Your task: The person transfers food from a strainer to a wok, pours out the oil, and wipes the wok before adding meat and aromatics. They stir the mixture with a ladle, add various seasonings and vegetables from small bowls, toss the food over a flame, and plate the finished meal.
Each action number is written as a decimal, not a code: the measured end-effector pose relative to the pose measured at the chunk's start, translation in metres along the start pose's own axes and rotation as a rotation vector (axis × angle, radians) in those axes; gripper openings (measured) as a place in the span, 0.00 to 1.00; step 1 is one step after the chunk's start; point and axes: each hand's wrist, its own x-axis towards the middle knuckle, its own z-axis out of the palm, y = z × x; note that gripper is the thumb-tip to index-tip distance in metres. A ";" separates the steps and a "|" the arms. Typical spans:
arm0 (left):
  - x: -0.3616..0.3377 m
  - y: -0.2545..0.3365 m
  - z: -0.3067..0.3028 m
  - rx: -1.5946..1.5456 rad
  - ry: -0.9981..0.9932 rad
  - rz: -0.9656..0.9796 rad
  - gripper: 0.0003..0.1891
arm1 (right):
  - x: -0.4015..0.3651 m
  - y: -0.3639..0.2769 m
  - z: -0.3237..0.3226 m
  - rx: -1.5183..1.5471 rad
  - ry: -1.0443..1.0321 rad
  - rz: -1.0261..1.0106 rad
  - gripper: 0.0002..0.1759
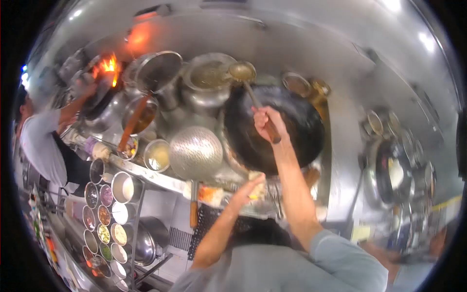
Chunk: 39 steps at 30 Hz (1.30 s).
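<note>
My right hand (266, 121) is wrapped round the wooden handle of a long ladle (242, 73). The ladle's bowl is raised over the far left rim of a big dark wok (292, 151), beside a wide metal pot (197, 90) of cloudy liquid. At the wok's near edge, my left hand (245, 192) is closed on a pale folded cloth (257, 179). The wok's inside looks dark, with nothing clear to make out in it. A round perforated strainer (195, 153) lies left of the wok.
Flames (111, 65) rise at the far left, where another person (44, 141) works. A tall pot (160, 78) and a bowl of yellowish liquid (157, 155) stand on the range. Several ingredient tins (122, 187) fill a rack at lower left. Another wok (384, 170) sits at right.
</note>
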 end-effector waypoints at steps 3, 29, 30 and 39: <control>-0.062 -0.014 -0.033 0.054 -0.085 -0.070 0.19 | -0.066 0.001 0.013 -0.158 0.176 -0.117 0.03; -0.164 -0.004 -0.057 -0.081 0.101 0.505 0.31 | -0.004 -0.031 0.042 -1.797 0.362 -0.256 0.16; -0.174 0.002 -0.051 -0.178 0.091 0.511 0.30 | 0.027 -0.028 0.040 -1.792 0.321 -0.264 0.16; -0.237 -0.034 -0.061 -0.417 0.457 0.857 0.23 | 0.139 0.010 0.032 -0.534 -0.046 0.171 0.11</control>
